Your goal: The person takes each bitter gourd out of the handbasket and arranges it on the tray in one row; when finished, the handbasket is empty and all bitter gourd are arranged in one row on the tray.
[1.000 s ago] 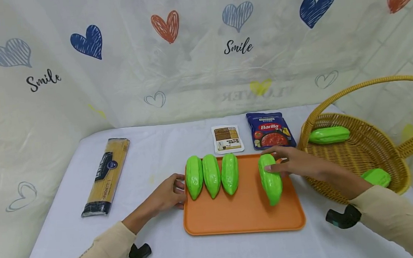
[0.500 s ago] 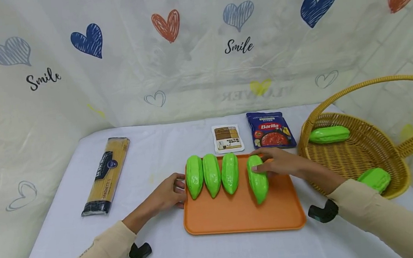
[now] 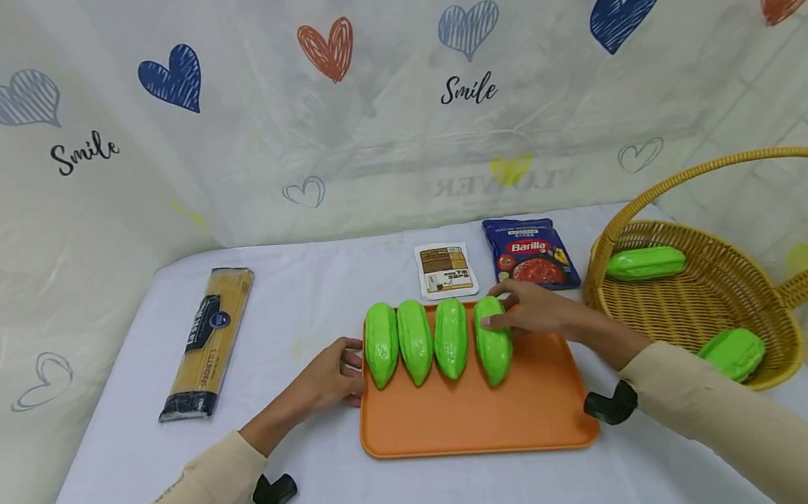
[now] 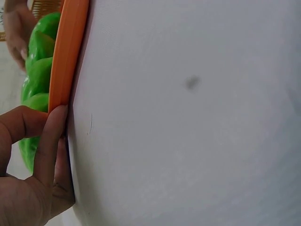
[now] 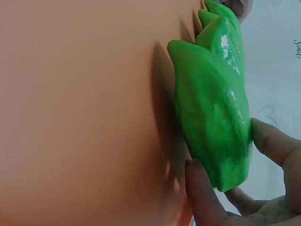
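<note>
White-clothed table (image 3: 428,497), orange tray (image 3: 473,417), spaghetti (image 3: 210,345), packet (image 3: 446,271), pouch (image 3: 531,253), basket (image 3: 673,311)

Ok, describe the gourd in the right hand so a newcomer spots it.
On the table, find the orange tray. Along its far side runs a row of four green gourds; take the rightmost gourd. Only that one is in the right hand.

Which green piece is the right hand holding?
The rightmost green piece on the orange tray: the right hand pinches it. The three pieces left of it and two seen in the basket aren't held.
</note>
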`<state>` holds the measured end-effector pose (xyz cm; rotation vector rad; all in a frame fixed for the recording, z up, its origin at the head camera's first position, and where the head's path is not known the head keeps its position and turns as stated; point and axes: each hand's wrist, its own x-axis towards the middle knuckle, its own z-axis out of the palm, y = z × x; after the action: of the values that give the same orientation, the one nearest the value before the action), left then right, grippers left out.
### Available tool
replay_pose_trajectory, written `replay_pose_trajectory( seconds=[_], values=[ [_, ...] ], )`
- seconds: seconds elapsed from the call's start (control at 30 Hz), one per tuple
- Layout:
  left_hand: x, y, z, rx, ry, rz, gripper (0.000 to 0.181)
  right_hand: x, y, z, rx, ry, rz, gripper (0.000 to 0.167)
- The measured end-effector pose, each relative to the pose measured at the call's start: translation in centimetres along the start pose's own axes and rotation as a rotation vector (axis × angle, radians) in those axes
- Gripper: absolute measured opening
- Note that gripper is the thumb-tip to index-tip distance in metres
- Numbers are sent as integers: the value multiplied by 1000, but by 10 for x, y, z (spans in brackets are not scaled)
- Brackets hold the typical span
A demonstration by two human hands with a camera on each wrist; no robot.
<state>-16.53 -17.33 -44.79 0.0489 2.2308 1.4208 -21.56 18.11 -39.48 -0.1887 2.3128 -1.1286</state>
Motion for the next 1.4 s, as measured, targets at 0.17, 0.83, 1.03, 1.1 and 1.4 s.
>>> replay_pose_trajectory(
  seconds=[0.17,0.83,1.03,1.1,1.4],
  values=[
    [-1,0,-1,-8,-20,21,68,5,0,4,25,7,8,71],
    [-3,1,-1,-6,-27,25,69,16,-2,11,16,43,25,70],
    [-3,1,-1,-6,-25,23,70,10,-6,11,22,38,27,70],
    [-4,1,-1,-5,-24,25,70,8,-7,10,33,35,22,70],
    [-5,2,-1,-6,-24,34,70,-12,-10,-3,32,67,-10,70]
  ],
)
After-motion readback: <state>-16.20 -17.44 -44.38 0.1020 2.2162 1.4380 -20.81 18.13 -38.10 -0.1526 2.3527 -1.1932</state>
